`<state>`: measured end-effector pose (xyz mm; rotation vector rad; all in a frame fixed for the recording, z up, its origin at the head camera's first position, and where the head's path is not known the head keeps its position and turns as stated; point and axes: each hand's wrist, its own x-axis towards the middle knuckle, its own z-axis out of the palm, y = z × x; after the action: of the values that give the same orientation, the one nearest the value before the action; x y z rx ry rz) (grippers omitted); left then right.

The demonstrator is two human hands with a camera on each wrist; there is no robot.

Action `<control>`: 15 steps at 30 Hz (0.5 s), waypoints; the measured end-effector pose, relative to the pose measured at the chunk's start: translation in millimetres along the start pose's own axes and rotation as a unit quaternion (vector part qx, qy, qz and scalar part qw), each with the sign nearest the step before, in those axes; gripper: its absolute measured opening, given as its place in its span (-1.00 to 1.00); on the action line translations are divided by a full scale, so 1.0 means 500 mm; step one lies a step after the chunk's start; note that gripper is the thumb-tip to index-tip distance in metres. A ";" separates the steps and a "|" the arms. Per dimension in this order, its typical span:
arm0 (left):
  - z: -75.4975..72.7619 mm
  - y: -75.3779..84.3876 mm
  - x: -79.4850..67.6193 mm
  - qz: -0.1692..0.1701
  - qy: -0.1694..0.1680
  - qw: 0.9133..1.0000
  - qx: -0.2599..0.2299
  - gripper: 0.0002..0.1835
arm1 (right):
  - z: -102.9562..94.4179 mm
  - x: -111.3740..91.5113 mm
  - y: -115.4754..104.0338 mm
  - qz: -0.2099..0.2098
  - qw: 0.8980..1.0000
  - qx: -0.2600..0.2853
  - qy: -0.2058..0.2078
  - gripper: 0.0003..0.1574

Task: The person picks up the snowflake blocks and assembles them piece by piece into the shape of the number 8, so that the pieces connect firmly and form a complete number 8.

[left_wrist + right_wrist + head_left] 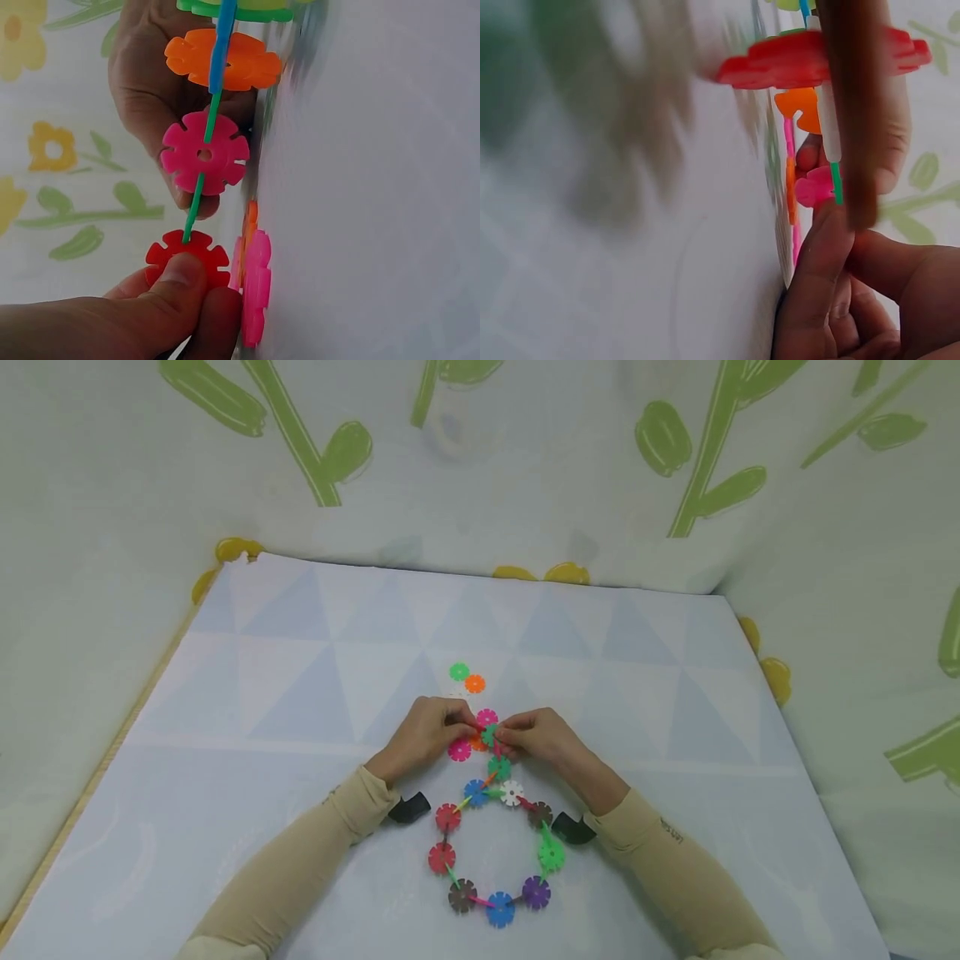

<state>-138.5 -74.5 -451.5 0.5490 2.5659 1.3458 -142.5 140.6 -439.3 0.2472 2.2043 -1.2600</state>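
Note:
My left hand (429,732) pinches a red notched plastic disc (187,251) between thumb and finger. A green disc (489,736), edge-on in the left wrist view, is slotted into that red disc and into a pink disc (204,154). My right hand (546,739) pinches at the green disc from the other side; its fingertips (826,229) partly hide the joint. From there the linked discs lead down through another green disc (499,767) to a closed ring of interlocked discs, with a blue disc (476,792) and a white disc (512,792) at its top.
Loose discs lie beyond and beneath the hands: green (459,672), orange (475,683) and pink (460,750). A black curved piece (410,808) is by the left wrist, another (573,828) by the right. The triangle-patterned table (315,810) meets a leaf-printed curtain (525,485).

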 end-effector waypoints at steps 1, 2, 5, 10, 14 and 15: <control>0.000 0.000 0.000 0.004 0.000 1.000 0.001 -0.94 | 0.001 -0.001 0.001 -0.002 1.000 0.002 0.000 -0.63; 0.001 0.001 0.000 0.008 -0.001 1.000 0.003 -0.94 | 0.001 -0.001 0.002 -0.003 1.000 0.003 0.000 -0.64; 0.002 0.002 0.001 0.019 -0.005 1.000 0.010 -0.94 | 0.002 -0.002 0.003 -0.004 1.000 0.001 0.004 -0.65; 0.004 0.003 0.001 0.039 -0.011 0.999 0.022 -0.95 | 0.005 -0.004 0.004 -0.007 1.000 -0.012 0.006 -0.67; 0.002 0.004 0.001 0.050 -0.011 0.998 0.024 -0.97 | 0.004 -0.003 0.005 -0.017 1.000 -0.024 0.006 -0.67; 0.000 0.004 0.002 0.052 -0.009 0.998 0.026 -0.97 | 0.003 -0.002 0.004 -0.023 0.999 -0.026 0.004 -0.67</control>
<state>-138.9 -73.1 -449.6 0.7098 2.5963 1.3037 -140.3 140.5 -440.8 0.1835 2.2578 -1.2259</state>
